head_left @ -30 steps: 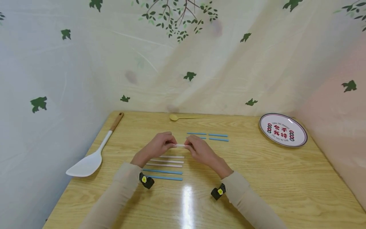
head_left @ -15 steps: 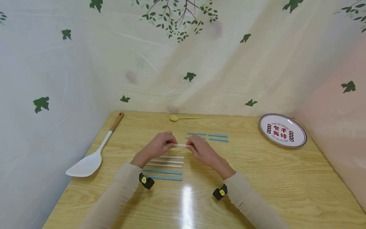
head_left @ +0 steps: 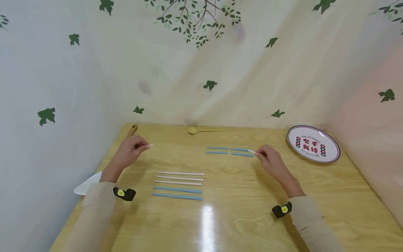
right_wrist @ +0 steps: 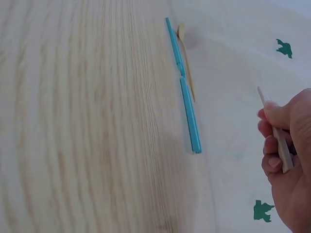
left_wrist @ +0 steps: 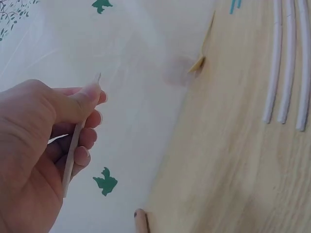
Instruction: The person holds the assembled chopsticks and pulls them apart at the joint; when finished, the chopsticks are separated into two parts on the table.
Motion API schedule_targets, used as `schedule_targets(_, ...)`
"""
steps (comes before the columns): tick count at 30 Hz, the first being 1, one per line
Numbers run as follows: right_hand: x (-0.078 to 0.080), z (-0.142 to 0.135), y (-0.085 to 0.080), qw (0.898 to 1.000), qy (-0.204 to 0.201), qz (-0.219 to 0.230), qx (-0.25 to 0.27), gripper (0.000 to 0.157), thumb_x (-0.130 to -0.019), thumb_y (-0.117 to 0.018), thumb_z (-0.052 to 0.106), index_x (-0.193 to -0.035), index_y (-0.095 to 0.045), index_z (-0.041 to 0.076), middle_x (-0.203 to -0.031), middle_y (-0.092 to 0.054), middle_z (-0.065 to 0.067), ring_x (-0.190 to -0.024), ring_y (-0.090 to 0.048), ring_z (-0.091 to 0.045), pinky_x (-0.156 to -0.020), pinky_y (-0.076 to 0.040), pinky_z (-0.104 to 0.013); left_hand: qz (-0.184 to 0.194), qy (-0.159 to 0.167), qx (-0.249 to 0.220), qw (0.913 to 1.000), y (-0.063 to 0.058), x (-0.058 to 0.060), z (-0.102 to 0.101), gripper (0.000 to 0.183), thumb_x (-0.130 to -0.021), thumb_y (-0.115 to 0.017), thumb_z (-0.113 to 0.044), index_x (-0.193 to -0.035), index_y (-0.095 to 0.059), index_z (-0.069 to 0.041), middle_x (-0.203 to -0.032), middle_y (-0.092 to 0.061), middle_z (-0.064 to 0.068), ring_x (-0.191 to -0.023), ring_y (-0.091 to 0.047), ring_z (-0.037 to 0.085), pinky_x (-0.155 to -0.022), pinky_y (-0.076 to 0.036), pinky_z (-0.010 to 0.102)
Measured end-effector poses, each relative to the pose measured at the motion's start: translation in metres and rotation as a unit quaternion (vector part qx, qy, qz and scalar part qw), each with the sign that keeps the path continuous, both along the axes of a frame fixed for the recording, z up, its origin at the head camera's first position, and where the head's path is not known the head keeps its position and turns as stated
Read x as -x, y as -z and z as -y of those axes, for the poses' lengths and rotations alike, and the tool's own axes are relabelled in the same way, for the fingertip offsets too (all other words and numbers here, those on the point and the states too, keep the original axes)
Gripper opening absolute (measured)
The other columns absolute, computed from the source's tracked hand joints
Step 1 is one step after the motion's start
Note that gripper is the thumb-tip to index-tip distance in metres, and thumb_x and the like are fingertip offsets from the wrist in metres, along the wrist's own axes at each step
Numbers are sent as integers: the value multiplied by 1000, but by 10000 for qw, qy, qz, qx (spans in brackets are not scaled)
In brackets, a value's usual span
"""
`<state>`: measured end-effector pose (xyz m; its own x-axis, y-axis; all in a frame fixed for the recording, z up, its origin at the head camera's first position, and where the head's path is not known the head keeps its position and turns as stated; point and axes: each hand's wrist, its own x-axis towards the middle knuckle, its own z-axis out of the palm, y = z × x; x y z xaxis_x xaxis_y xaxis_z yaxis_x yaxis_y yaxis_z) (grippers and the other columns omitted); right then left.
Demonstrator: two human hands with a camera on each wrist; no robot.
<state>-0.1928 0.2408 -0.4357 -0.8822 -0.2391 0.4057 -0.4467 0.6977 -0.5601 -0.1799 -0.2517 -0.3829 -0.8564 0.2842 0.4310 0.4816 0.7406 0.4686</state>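
My left hand (head_left: 126,152) pinches one short white chopstick piece (left_wrist: 72,158) between thumb and fingers, above the table's left side. Far to the right, my right hand (head_left: 273,162) pinches another white piece (right_wrist: 282,145), its thin tip pointing left near the short blue chopstick pieces (head_left: 241,154). In the middle of the table lie three long white chopsticks (head_left: 181,178), with two long blue chopsticks (head_left: 176,196) in front of them. The short blue pieces lie behind, in two pairs end to end.
A yellow spoon (head_left: 192,130) lies at the table's back edge. At the back right is a white plate (head_left: 310,158) with red characters. A white spatula (head_left: 86,184) with a wooden handle (head_left: 132,130) lies at the left, partly hidden by my left arm.
My hands held one white chopstick between them; it has come apart into two pieces. The left hand has moved left and the right hand right, each with a piece.
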Motion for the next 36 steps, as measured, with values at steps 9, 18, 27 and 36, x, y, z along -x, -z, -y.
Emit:
schedule_targets(9,-8,-23,3,9999,12,30,124,4,-92,-62,6,-90,-65,5,-79,-59,-4,-67,-44,-7,-58,-40,-21,297,9,437,9986,0,10,-17,8,-90,-65,-9,-88,-70,-3,-80,-59,7,-68,-51,15,-63,-44,32)
schedule_targets(18,-5,-20,8,9987,-140,404,272,12,-94,-61,11,-97,-70,4,-89,-60,-6,-77,-51,-10,-66,-47,-17,891,464,290,9945,29,13,-61,14,-94,-61,-14,-98,-69,-3,-86,-59,7,-75,-52,16,-68,-45,33)
schedule_targets(27,1,-13,16,9984,-223,501,152,14,-93,-61,7,-102,-72,7,-94,-65,-7,-78,-50,-13,-68,-44,-22,1468,735,385,9857,42,25,-135,17,-95,-54,-6,-106,-67,-3,-92,-58,9,-79,-53,18,-71,-47,33)
schedule_targets(36,9,-1,28,9968,-213,756,156,12,-90,-66,11,-99,-72,7,-92,-67,-8,-80,-56,-17,-71,-47,-28,1702,967,258,9803,60,37,-190,18,-91,-52,5,-102,-66,0,-96,-61,12,-91,-56,23,-83,-47,37)
